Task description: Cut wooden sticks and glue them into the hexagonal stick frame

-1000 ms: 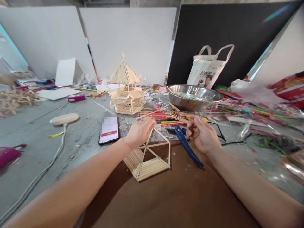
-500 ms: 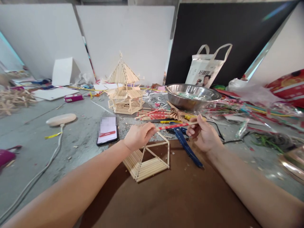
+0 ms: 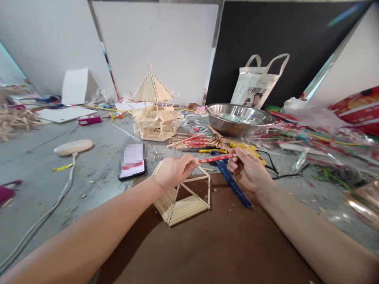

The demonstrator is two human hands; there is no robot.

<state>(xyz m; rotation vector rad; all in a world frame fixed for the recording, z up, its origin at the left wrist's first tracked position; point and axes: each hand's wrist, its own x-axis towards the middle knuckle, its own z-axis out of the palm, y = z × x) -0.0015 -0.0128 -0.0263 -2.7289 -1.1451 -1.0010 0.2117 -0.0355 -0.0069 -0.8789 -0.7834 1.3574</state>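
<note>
A red-wrapped chopstick (image 3: 215, 159) is held level between both hands. My left hand (image 3: 174, 170) pinches its left end, and my right hand (image 3: 248, 169) grips its right end with fingers curled. Just below the left hand sits a partly built roof of wooden sticks (image 3: 183, 197), a sloped panel with bare frame sticks, on a brown board (image 3: 213, 244). Blue pliers (image 3: 232, 183) lie on the board between the hands.
A finished stick pavilion (image 3: 154, 108) stands behind, with a pile of red-wrapped chopsticks (image 3: 192, 142) beside it. A phone (image 3: 132, 161) lies left of the roof. A steel bowl (image 3: 241, 118), a tote bag (image 3: 257, 85), a white cable (image 3: 44, 217) and plastic litter crowd the bench.
The right hand has shifted slightly left along the chopstick and closed tighter on it. The left hand keeps its pinch; the view has drifted a little.
</note>
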